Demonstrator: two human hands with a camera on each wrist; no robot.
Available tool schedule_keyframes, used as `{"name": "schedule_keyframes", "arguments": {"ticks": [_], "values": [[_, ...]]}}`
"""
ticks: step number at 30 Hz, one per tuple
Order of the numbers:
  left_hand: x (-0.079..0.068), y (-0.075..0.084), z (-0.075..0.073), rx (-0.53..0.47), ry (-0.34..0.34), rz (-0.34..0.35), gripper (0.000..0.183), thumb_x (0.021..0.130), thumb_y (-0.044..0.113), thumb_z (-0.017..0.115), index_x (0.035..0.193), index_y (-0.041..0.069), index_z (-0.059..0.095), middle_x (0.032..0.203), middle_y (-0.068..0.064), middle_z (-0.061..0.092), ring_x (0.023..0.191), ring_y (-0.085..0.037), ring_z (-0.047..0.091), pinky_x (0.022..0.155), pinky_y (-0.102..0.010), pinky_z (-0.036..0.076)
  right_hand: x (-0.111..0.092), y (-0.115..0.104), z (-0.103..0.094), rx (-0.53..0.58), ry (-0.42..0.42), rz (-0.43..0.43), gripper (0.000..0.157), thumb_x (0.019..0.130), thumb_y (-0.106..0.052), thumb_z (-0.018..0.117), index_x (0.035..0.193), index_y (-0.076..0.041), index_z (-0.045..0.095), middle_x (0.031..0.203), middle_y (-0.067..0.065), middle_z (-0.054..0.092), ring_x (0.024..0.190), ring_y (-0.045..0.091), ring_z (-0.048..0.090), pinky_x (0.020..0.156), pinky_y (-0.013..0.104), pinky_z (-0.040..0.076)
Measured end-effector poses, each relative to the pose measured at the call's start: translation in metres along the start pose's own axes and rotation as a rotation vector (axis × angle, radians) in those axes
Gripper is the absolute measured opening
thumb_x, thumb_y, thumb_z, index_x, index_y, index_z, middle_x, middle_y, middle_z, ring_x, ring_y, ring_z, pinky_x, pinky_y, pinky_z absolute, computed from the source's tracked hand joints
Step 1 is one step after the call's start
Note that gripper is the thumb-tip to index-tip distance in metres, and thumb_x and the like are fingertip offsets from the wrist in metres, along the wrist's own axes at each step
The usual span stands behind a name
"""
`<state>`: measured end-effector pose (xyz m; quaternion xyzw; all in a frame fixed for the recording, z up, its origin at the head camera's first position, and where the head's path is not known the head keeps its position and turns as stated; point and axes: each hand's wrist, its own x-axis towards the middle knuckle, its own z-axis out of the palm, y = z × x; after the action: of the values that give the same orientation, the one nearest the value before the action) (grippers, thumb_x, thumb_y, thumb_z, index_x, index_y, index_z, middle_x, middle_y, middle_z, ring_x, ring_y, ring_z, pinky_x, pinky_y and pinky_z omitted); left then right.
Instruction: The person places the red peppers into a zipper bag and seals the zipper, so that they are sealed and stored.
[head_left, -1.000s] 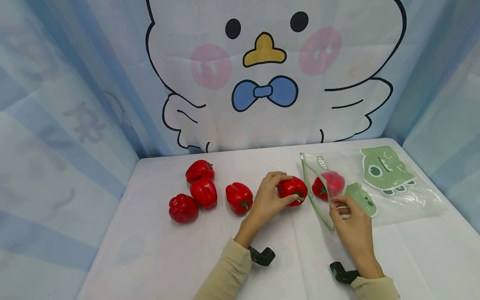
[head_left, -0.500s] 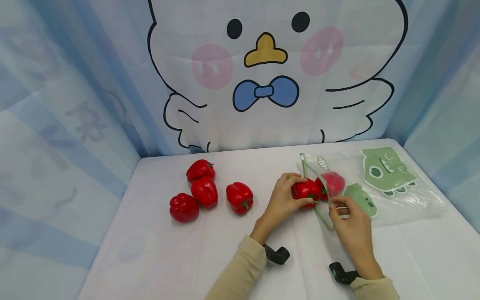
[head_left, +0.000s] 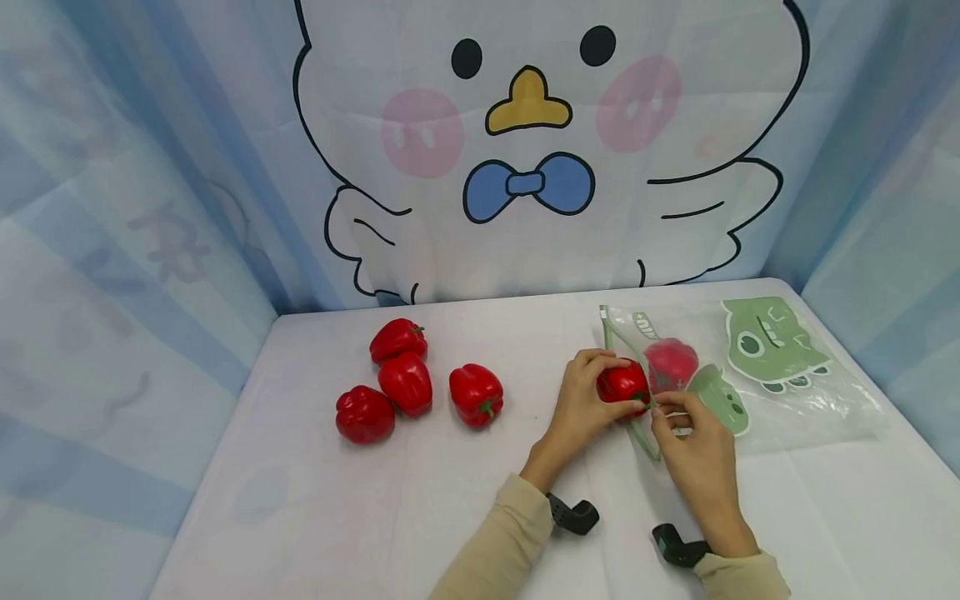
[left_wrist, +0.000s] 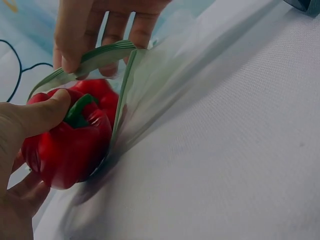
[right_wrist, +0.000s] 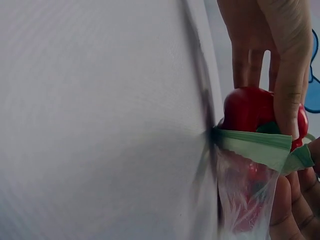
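Observation:
My left hand (head_left: 585,396) grips a red bell pepper (head_left: 624,383) with a green stem, thumb on one side and fingers around the other. That pepper sits right in the mouth of a clear zip bag (head_left: 810,417) with green frog prints. With thumb and fingertips my right hand (head_left: 697,442) pinches the bag's green zip edge and lifts it, as the left wrist view shows. A second bell pepper (head_left: 671,364) lies inside the bag, seen through the plastic. In the right wrist view the green zip strip (right_wrist: 255,142) crosses in front of the held pepper.
To the left on the white table (head_left: 300,517) lie more red bell peppers: a single pepper (head_left: 476,396), and a cluster with a front pepper (head_left: 365,415), a middle one (head_left: 407,383) and a rear one (head_left: 397,341). A printed curtain (head_left: 525,250) stands behind the table.
My left hand has carried its bell pepper rightward to the bag's mouth. The pepper inside the bag has shifted slightly right. My right hand keeps its pinch on the zip edge, almost unmoved.

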<state>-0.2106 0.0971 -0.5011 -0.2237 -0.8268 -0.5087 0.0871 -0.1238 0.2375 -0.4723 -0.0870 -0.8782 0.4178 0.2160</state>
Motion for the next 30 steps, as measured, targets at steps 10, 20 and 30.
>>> {"name": "schedule_keyframes", "arguments": {"ticks": [10, 20, 30], "values": [[0.008, -0.003, 0.016, -0.017, 0.033, 0.007, 0.059, 0.079, 0.018, 0.093, 0.129, 0.012, 0.064, 0.137, -0.007, 0.061, 0.130, -0.019, 0.056, 0.108, -0.023, 0.049, 0.000, -0.001, 0.001, -0.006, 0.009, -0.010, 0.017, 0.093, -0.001, 0.071, 0.110, -0.004, 0.073, 0.095, 0.014, 0.074, 0.073, -0.013, 0.055, 0.064, 0.002, 0.046], [0.019, -0.004, 0.024, -0.038, 0.090, 0.025, 0.060, 0.077, 0.015, 0.093, 0.126, 0.008, 0.058, 0.133, -0.009, 0.063, 0.117, -0.018, 0.059, 0.099, -0.018, 0.049, 0.000, 0.000, 0.000, 0.000, 0.017, -0.006, 0.017, 0.092, -0.001, 0.071, 0.109, -0.004, 0.073, 0.095, 0.014, 0.074, 0.073, -0.013, 0.056, 0.064, 0.002, 0.046], [0.025, -0.008, 0.029, -0.068, 0.085, -0.022, 0.061, 0.079, 0.016, 0.092, 0.127, 0.007, 0.054, 0.134, -0.010, 0.059, 0.121, -0.018, 0.058, 0.103, -0.019, 0.051, 0.000, 0.001, 0.002, -0.001, 0.012, 0.001, 0.017, 0.092, -0.001, 0.071, 0.107, -0.005, 0.074, 0.094, 0.012, 0.074, 0.073, -0.014, 0.056, 0.064, 0.003, 0.046]]}}
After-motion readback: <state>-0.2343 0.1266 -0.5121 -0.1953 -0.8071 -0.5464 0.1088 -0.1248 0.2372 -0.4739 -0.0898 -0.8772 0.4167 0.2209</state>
